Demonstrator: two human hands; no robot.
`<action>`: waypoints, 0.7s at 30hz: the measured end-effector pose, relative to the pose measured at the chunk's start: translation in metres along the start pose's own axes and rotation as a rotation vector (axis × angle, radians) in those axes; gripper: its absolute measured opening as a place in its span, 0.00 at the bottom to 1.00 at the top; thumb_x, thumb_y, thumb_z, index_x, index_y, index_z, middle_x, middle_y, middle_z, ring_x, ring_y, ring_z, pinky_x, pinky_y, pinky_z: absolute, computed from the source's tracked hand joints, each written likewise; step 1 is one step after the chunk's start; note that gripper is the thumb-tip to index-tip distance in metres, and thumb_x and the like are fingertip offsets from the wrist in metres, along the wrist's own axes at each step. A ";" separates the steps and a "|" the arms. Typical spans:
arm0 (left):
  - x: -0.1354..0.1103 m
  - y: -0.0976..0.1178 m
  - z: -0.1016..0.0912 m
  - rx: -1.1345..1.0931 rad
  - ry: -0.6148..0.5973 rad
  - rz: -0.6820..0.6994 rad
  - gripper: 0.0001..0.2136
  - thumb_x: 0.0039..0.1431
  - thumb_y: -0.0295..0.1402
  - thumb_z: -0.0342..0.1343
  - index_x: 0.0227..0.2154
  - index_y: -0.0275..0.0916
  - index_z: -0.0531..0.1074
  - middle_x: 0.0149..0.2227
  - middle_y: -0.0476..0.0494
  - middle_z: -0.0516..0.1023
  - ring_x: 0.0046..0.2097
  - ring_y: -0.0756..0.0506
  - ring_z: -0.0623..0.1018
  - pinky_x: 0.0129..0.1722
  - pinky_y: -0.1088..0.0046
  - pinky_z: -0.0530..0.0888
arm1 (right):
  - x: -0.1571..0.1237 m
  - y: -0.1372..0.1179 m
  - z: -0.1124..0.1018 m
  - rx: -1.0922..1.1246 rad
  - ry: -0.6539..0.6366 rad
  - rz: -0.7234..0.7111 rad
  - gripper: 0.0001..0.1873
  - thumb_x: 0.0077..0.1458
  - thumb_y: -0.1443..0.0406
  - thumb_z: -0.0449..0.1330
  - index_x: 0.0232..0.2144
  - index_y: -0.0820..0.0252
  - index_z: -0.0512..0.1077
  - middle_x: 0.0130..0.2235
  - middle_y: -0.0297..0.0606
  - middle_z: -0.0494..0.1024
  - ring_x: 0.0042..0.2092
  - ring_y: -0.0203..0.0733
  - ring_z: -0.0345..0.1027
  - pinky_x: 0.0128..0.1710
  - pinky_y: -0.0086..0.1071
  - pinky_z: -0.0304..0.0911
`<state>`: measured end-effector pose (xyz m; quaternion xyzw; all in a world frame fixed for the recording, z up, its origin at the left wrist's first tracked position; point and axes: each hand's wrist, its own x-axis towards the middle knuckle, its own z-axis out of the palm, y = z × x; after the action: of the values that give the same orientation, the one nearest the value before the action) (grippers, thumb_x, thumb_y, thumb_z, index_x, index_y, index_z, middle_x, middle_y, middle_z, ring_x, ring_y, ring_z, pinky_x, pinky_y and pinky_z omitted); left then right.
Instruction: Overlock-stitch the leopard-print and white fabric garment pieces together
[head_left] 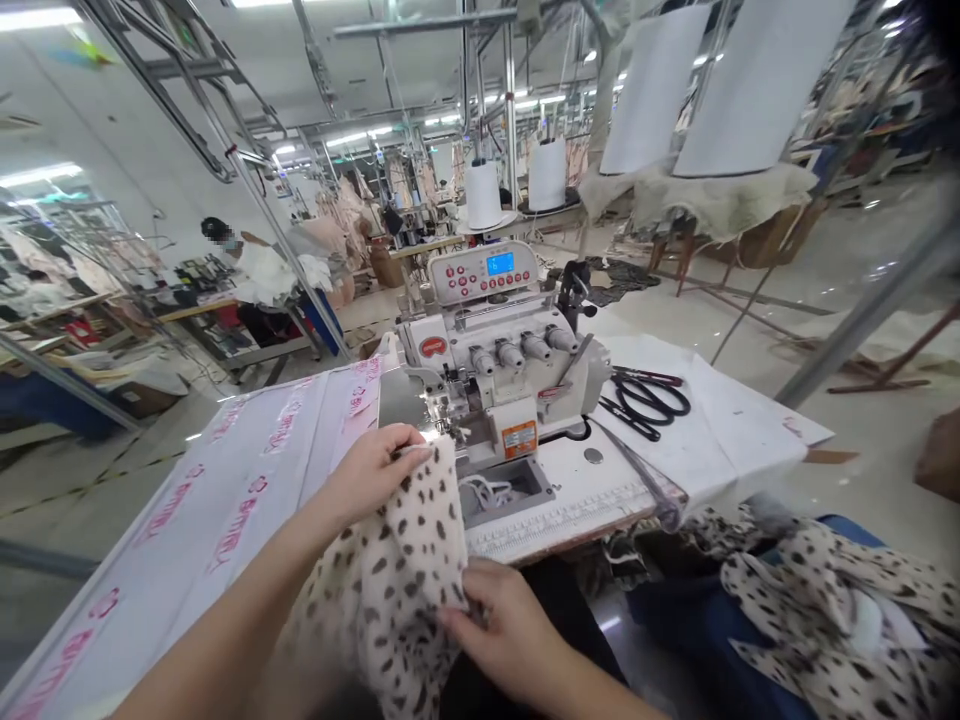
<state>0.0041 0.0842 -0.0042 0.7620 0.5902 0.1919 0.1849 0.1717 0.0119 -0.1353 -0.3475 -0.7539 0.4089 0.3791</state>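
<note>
A cream fabric with dark leopard spots [390, 590] hangs in a folded fold in front of an white overlock sewing machine [487, 370]. My left hand [371, 470] grips the fabric's upper edge, close to the machine's presser foot [442, 425]. Lower down, my right hand [502, 630] pinches the same fabric between fingers and thumb. The needle area is partly hidden behind my left hand.
Black-handled scissors [645, 400] lie on white paper right of the machine. A ruler strip [555, 525] runs along the table's front edge. More spotted fabric [832, 610] lies at lower right. Thread cones [484, 195] stand behind the machine, and a co-worker [225, 240] sits at back left.
</note>
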 end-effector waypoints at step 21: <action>0.004 0.003 0.006 0.142 0.055 -0.084 0.11 0.53 0.40 0.49 0.34 0.39 0.68 0.36 0.46 0.70 0.34 0.47 0.69 0.31 0.72 0.65 | 0.005 -0.017 -0.025 -0.007 -0.157 0.179 0.03 0.49 0.67 0.57 0.24 0.59 0.67 0.22 0.29 0.68 0.24 0.34 0.59 0.24 0.26 0.51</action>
<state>0.0107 0.0867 -0.0073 0.7422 0.6386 0.1624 0.1224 0.1868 0.0179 -0.1099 -0.3817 -0.7485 0.4646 0.2798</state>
